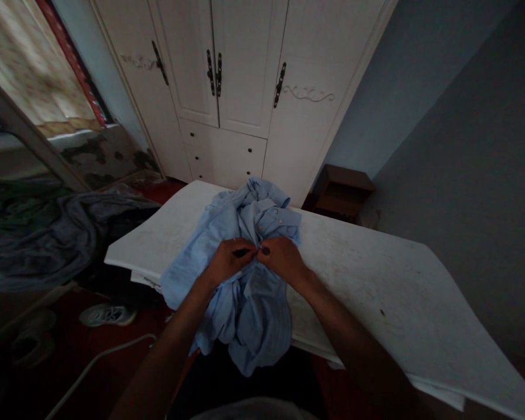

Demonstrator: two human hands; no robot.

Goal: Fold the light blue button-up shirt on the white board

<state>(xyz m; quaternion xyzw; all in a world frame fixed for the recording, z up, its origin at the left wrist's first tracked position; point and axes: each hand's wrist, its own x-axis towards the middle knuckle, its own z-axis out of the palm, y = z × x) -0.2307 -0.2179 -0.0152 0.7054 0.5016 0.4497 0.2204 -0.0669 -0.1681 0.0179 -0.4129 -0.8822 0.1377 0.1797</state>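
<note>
A crumpled light blue shirt (pixel 245 280) lies on the near edge of a white table (pixel 376 280), with part of it hanging over the front. My left hand (pixel 228 261) and my right hand (pixel 280 258) meet at the shirt's middle, fingertips almost touching. Both are closed in a pinch on the fabric near its buttoned front. The collar and cuff lie just beyond my fingers.
A white wardrobe (pixel 240 87) with dark handles stands behind the table. A small brown cabinet (pixel 341 192) sits at its right. A pile of dark clothes (pixel 48 233) lies to the left, and a shoe (pixel 107 315) rests on the red floor.
</note>
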